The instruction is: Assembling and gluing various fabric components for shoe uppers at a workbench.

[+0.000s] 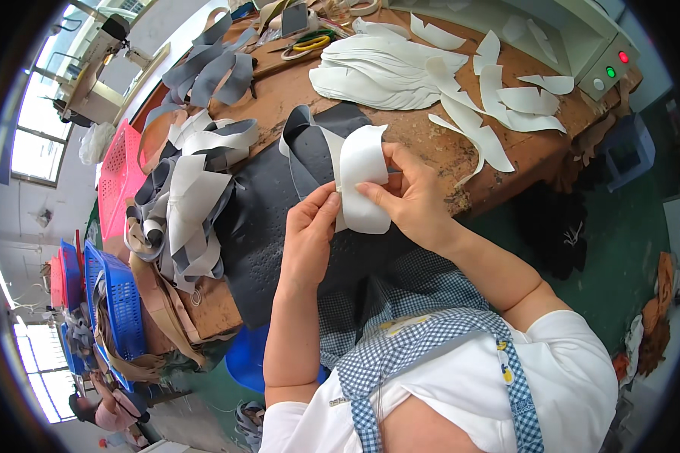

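The right hand (419, 198) clamps a curved white piece (363, 170). The left hand (310, 226) pinches its edge, seemingly with a gray strip (298, 155).

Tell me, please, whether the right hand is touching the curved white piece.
Touching: in the head view, the right hand rests its thumb on the curved white piece.

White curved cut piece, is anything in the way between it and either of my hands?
Nothing visible: your right hand grips the white curved cut piece directly, and your left hand pinches at its left edge.
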{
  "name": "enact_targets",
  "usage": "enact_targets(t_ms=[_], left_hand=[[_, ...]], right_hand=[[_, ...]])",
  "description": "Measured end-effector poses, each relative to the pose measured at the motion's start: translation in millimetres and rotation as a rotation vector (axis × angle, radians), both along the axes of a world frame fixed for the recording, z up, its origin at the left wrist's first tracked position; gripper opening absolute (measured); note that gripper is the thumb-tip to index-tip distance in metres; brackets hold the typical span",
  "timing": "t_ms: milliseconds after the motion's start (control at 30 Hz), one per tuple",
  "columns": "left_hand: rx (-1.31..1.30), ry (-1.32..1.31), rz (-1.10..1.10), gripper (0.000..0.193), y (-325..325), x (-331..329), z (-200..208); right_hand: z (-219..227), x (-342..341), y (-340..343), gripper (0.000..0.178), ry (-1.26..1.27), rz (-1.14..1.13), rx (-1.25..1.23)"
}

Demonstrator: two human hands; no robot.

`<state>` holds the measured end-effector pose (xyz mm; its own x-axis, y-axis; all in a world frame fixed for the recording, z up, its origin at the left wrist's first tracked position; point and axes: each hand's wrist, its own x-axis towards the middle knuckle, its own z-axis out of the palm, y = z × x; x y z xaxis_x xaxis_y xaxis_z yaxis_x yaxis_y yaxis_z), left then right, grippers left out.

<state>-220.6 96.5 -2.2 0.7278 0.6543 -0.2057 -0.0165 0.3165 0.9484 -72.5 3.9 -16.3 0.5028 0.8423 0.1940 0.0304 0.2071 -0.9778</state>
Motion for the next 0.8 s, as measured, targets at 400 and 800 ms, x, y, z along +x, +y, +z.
enact_targets(t_ms=[400, 800], left_hand=[[0.087, 0.068, 0.066, 0.035, 2.1, -11.1, -4.5], [-0.017, -0.001, 0.037, 0.039, 8.3, -25.1, -3.6]], right_hand=[[17.1, 0.5, 5.0, 0.033, -0.237, -0.005, -0.137], [8.1, 9.6, 22.7, 0.031, 0.167, 0.133, -0.042]])
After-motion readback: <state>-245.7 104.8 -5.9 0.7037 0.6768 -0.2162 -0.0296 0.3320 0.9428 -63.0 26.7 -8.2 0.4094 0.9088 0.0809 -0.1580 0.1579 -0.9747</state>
